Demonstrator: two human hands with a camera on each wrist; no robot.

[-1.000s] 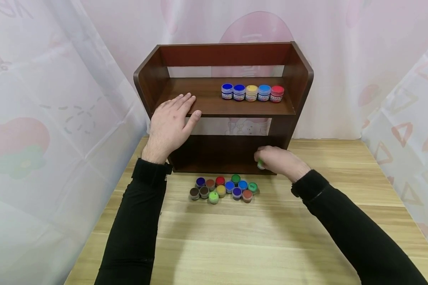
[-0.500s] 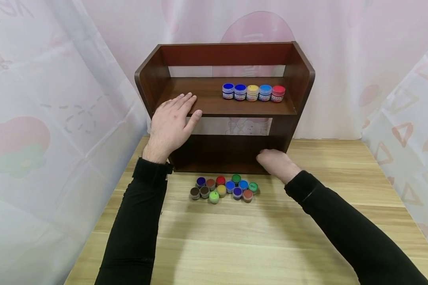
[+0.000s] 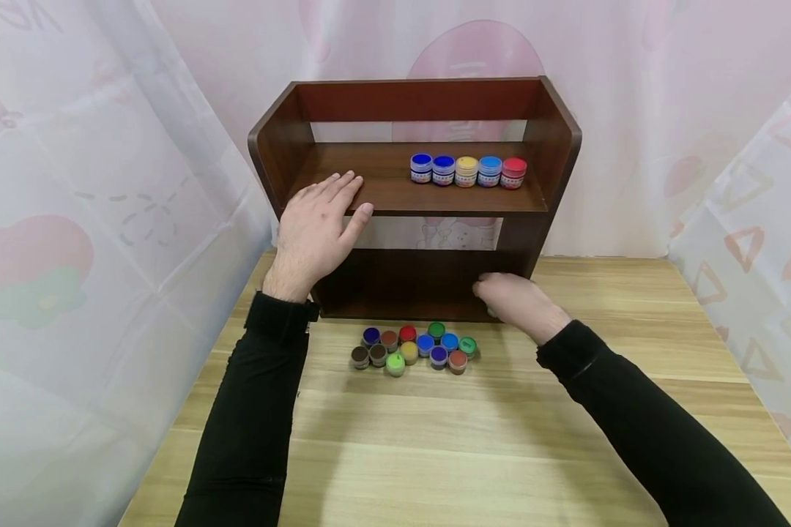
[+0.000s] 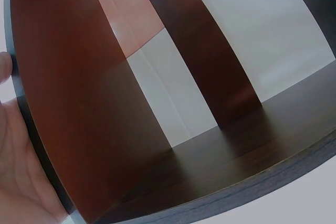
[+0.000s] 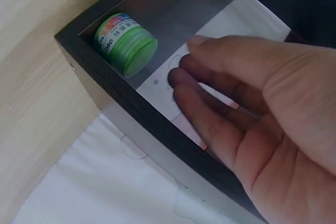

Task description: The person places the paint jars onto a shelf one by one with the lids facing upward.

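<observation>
A small green-lidded paint jar (image 5: 126, 45) stands in the right front corner of the brown shelf unit's lower board. My right hand (image 5: 262, 108) is just off it, fingers loosely bent with nothing between them. In the head view, the right hand (image 3: 517, 300) hides that jar almost wholly. My left hand (image 3: 313, 238) rests on the left front edge of the upper board (image 3: 369, 165), fingers straight. The left wrist view shows part of the left palm (image 4: 23, 166) against that board's edge.
Several paint jars (image 3: 466, 172) stand in a row at the upper board's right: two dark blue, one yellow, one light blue, one red. Several more mixed-colour jars (image 3: 409, 353) are grouped on the wooden table (image 3: 435, 454) before the shelf unit (image 3: 422, 101). Printed curtains (image 3: 633, 146) surround it.
My right hand has set the green paint jar into the lower board's corner, let go and drawn back slightly. The left hand has stayed in place.
</observation>
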